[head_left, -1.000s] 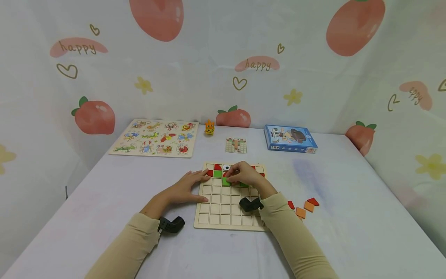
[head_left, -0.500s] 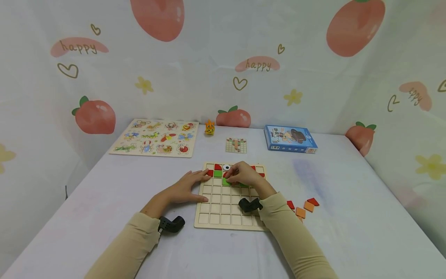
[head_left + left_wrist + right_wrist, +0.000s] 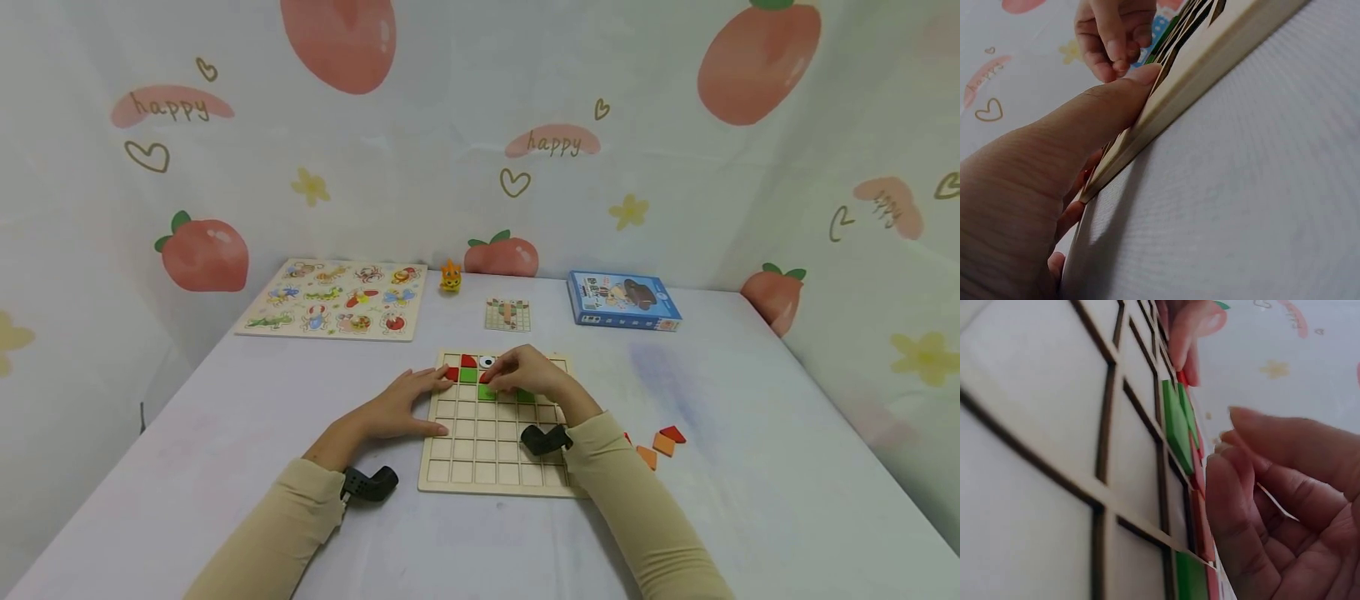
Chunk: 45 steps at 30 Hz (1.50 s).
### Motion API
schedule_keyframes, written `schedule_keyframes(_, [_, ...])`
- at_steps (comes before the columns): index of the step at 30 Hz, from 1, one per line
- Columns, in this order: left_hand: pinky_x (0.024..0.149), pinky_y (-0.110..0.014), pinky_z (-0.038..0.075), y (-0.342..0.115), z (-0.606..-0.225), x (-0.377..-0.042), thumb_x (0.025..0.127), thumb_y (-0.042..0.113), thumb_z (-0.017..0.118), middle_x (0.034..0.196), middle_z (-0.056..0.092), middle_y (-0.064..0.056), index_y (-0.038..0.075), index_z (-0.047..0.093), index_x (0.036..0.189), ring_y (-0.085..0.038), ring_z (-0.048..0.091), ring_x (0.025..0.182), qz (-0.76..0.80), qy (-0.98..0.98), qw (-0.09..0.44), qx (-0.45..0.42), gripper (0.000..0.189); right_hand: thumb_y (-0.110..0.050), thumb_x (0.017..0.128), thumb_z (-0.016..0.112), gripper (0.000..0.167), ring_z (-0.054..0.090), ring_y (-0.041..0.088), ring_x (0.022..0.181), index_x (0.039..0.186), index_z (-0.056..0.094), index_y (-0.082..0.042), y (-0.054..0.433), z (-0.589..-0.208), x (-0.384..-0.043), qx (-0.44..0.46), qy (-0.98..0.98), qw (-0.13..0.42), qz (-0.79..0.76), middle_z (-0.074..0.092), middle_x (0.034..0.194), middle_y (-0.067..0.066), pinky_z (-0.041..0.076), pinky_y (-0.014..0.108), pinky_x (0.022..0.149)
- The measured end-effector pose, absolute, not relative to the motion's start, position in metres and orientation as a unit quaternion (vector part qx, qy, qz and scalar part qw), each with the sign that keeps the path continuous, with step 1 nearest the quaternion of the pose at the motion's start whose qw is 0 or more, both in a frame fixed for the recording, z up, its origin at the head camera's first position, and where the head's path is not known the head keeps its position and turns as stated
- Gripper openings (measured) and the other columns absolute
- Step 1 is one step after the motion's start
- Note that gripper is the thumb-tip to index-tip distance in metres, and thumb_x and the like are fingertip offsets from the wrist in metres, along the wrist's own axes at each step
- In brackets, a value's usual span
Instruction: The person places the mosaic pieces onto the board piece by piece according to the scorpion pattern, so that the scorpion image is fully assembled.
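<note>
A pale wooden grid board [image 3: 463, 450] lies before me. My left hand [image 3: 393, 406] rests along its left edge, fingers extended, thumb on the rim in the left wrist view. My right hand [image 3: 528, 373] is over the board's upper rows, fingers bent and nothing visible in them. In the right wrist view its thumb and index fingertips stand apart, beside a green tile [image 3: 1175, 428] and a red tile [image 3: 1202, 525]. Close to its fingertips in the head view are a green square [image 3: 487, 392], a red rounded piece [image 3: 484, 377] and an eye tile [image 3: 487, 362]. The hand hides other tiles.
Loose orange tiles [image 3: 663, 444] and red pieces [image 3: 672, 434] lie right of the board, partly behind the right sleeve. Behind it are a pattern card [image 3: 507, 315], an insect puzzle board [image 3: 330, 297], an orange figurine [image 3: 450, 276] and a blue box [image 3: 624, 300].
My right hand has shifted slightly up and right, covering red tiles at the board's upper right. The left hand stays put.
</note>
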State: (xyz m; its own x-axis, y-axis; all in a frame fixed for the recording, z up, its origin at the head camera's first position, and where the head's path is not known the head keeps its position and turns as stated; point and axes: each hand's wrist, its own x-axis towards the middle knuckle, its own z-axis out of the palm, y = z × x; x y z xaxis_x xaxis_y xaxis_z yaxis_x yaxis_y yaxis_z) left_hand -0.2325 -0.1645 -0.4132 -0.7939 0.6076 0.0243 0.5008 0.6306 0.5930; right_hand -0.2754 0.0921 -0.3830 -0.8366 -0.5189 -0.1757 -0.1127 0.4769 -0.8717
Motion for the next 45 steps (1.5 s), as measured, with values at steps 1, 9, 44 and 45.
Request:
schedule_keyframes(1, [0.118, -0.053, 0.004, -0.165, -0.413, -0.232, 0.076, 0.047, 0.072, 0.155, 0.024, -0.007, 0.011, 0.046, 0.138, -0.028, 0.019, 0.143, 0.299, 0.899, 0.089, 0.307, 0.076, -0.009, 0.085, 0.067, 0.018, 0.057, 0.01, 0.063, 0.099, 0.07, 0.002, 0.093, -0.382, -0.275, -0.189, 0.829, 0.218, -0.48, 0.069, 0.086, 0.006, 0.052, 0.023, 0.061])
schedule_keyframes(9, [0.118, -0.052, 0.004, -0.165, -0.413, -0.232, 0.076, 0.048, 0.072, 0.155, 0.023, -0.006, 0.011, 0.046, 0.138, -0.029, 0.019, 0.143, 0.299, 0.9, 0.091, 0.302, 0.076, -0.011, 0.085, 0.066, 0.025, 0.06, 0.01, 0.07, 0.107, 0.068, 0.001, 0.104, -0.375, -0.276, -0.199, 0.816, 0.236, -0.489, 0.069, 0.096, 0.007, 0.055, 0.026, 0.067])
schedule_keyframes(44, [0.118, -0.051, 0.004, -0.166, -0.417, -0.234, 0.077, 0.047, 0.071, 0.155, 0.022, -0.007, 0.011, 0.045, 0.138, -0.028, 0.019, 0.144, 0.295, 0.901, 0.09, 0.306, 0.076, -0.017, 0.086, 0.066, 0.034, 0.058, 0.012, 0.072, 0.109, 0.064, 0.008, 0.215, -0.36, -0.23, -0.189, 0.852, 0.23, -0.43, 0.068, 0.094, 0.011, 0.054, 0.028, 0.069])
schedule_keyframes(45, [0.118, -0.051, 0.004, -0.166, -0.416, -0.234, 0.077, 0.048, 0.071, 0.155, 0.022, -0.006, 0.011, 0.045, 0.138, -0.028, 0.018, 0.144, 0.295, 0.901, 0.09, 0.306, 0.076, -0.016, 0.086, 0.066, 0.033, 0.058, 0.012, 0.072, 0.109, 0.064, 0.008, 0.218, -0.36, -0.229, -0.19, 0.853, 0.23, -0.427, 0.068, 0.093, 0.011, 0.054, 0.027, 0.069])
